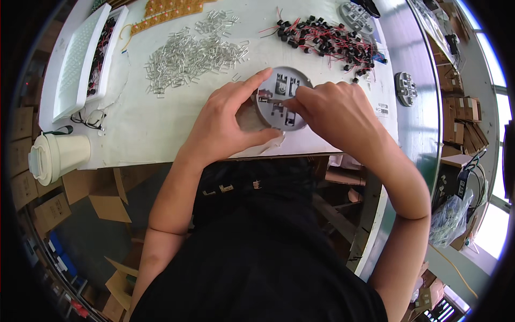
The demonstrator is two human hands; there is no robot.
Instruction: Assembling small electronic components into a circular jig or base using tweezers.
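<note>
White table near cardboard boxes

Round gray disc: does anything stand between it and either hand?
Nothing visible does. The left hand holds the round gray disc by its edge, and the right hand is curled over it; what that hand pinches, if anything, is unclear.

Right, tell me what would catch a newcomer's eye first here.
Probably the round grey disc at upper centre, spanned by the person's left grip, with the right grip's curled fingers at its face. Beyond it, to the left, glitters a spread of small silvery pieces; to the right lies a tangle of black parts with red wires.
</note>
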